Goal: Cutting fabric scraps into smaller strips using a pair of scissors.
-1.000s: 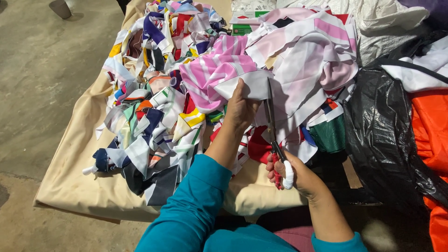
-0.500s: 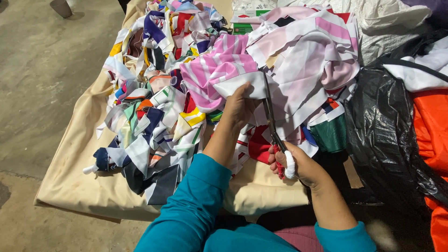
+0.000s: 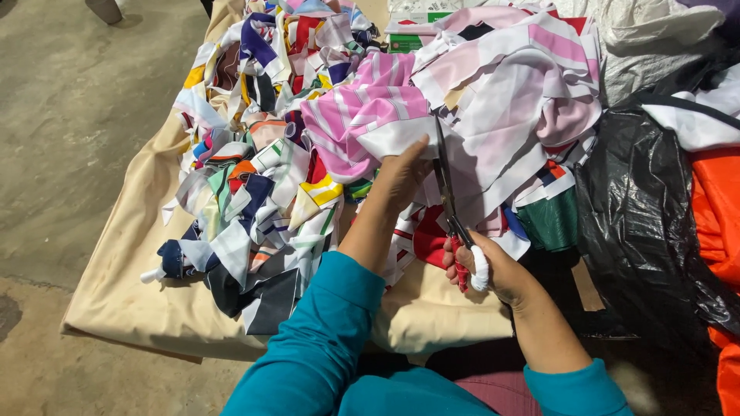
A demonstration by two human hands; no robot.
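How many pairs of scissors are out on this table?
1: the scissors are in the right hand, blades up against the pale cloth pinned by the left hand. Others may lie hidden under the fabric scraps.

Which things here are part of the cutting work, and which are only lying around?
In use: left hand holding pink striped cloth; right hand working scissors.
Lying about: heap of cut scraps, black plastic bag, orange fabric, beige sheet.
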